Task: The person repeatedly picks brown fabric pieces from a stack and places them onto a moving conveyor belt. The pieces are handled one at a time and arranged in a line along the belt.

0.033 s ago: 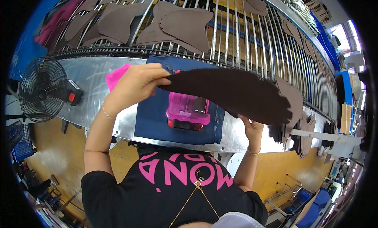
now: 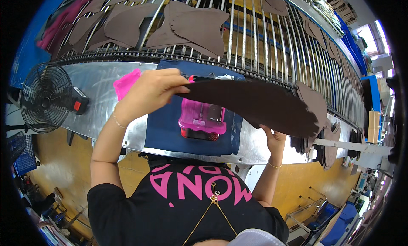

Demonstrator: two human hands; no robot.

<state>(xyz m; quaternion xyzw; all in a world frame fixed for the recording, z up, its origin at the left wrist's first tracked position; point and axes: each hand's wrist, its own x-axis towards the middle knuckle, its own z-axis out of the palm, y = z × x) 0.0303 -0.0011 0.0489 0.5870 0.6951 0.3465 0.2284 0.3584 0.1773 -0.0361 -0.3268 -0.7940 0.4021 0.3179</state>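
Observation:
A long, dark brown cut piece of sheet material [image 2: 255, 101] with a jagged right end is stretched between my hands above the table. My left hand [image 2: 155, 91] pinches its narrow left tip. At its lower right edge, my right hand [image 2: 274, 140] grips it with the thumb in front; the other fingers are partly hidden. Below the piece, a translucent pink plastic holder [image 2: 202, 118] with a dark, red-trimmed base stands on a dark blue mat [image 2: 163, 133], its far side covered by the piece. A bright pink item [image 2: 126, 83] lies beyond my left wrist.
A black fan [image 2: 46, 97] stands at the left of the metal table [image 2: 102, 72]. Along the far side runs a conveyor of metal rods [image 2: 250, 38], carrying several brown cut pieces [image 2: 199, 27]. More brown pieces [image 2: 312, 102] are at the right, near a pale bar [image 2: 352, 146].
The brown piece has dropped slightly and shifted a little to the right. My left hand has moved slightly right with it; both hands keep their hold.

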